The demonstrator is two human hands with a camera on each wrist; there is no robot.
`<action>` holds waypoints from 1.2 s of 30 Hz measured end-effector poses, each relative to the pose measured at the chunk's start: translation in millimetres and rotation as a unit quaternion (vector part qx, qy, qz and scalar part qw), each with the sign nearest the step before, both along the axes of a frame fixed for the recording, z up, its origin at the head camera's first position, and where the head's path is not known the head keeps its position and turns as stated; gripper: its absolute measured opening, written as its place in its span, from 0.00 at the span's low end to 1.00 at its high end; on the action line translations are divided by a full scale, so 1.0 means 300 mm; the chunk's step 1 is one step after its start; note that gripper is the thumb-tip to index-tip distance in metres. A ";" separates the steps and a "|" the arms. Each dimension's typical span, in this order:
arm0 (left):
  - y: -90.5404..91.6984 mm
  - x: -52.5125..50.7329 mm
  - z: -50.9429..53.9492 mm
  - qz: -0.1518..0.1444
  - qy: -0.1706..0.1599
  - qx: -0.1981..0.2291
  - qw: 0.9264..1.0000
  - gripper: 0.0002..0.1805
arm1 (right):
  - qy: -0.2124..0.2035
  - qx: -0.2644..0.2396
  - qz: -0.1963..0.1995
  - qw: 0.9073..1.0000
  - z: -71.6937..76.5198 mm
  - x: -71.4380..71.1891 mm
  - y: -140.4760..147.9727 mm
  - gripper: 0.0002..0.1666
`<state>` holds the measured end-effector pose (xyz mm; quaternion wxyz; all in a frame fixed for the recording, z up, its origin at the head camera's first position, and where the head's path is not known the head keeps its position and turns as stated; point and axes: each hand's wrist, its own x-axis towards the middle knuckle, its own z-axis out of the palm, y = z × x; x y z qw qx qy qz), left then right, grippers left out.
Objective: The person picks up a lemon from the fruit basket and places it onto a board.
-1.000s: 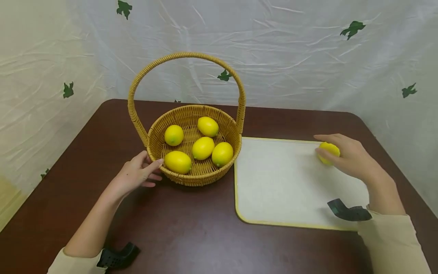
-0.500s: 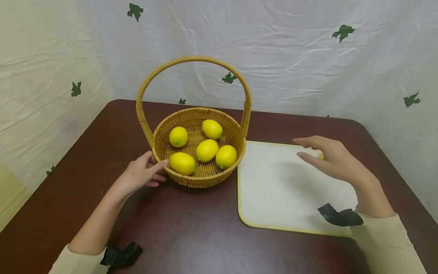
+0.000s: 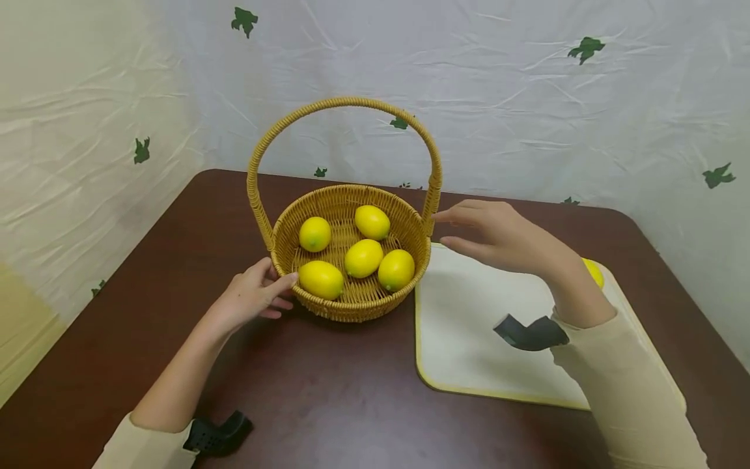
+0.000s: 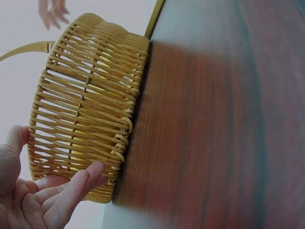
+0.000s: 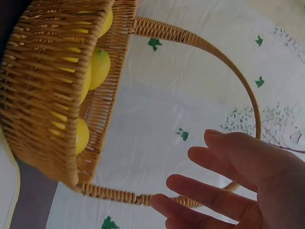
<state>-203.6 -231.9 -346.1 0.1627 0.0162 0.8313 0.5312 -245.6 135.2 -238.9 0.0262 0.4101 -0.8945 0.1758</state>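
A wicker basket with a tall arched handle stands on the table, with several lemons lying inside it. My left hand holds the basket at its near left side, thumb at the rim and fingers against the outer wall, as the left wrist view also shows. Beside the right foot of the handle, my right hand is raised with nothing in it, fingers apart and slightly bent. Whether its fingertips touch the handle, I cannot tell. Another lemon lies on the white board, partly hidden behind my right wrist.
The yellow-edged board lies flat to the right of the basket on the dark brown table. A pale wrinkled cloth with green leaf shapes hangs behind the table. Black wrist mounts sit on both forearms.
My right hand has let go of the lemon on the board and moved left and up to the basket handle. The left hand stays at the basket. The head view has shifted slightly.
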 end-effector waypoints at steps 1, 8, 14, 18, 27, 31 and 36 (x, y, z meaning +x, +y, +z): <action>0.003 0.000 0.002 0.001 0.000 -0.001 1.000 0.24 | 0.001 0.003 0.013 1.000 0.009 -0.006 -0.021 0.19; 0.022 0.003 0.014 0.000 0.004 0.004 1.000 0.23 | -0.024 0.036 0.066 0.997 0.069 -0.050 -0.168 0.20; 0.030 0.011 0.014 0.005 0.001 0.008 1.000 0.23 | -0.051 0.077 0.091 0.992 0.092 -0.111 -0.291 0.19; 0.031 0.015 0.015 0.006 0.000 0.010 1.000 0.23 | -0.061 0.107 0.117 0.985 0.070 -0.149 -0.379 0.19; 0.053 0.023 0.010 0.011 -0.013 0.011 1.000 0.23 | -0.113 0.175 0.165 0.964 -0.032 -0.180 -0.535 0.18; 0.061 0.028 0.010 0.014 -0.011 0.014 1.000 0.23 | -0.119 0.210 0.148 0.959 -0.056 -0.193 -0.566 0.19; 0.063 0.027 0.008 0.015 -0.010 0.011 1.000 0.22 | -0.150 0.246 0.116 0.950 -0.086 -0.216 -0.581 0.21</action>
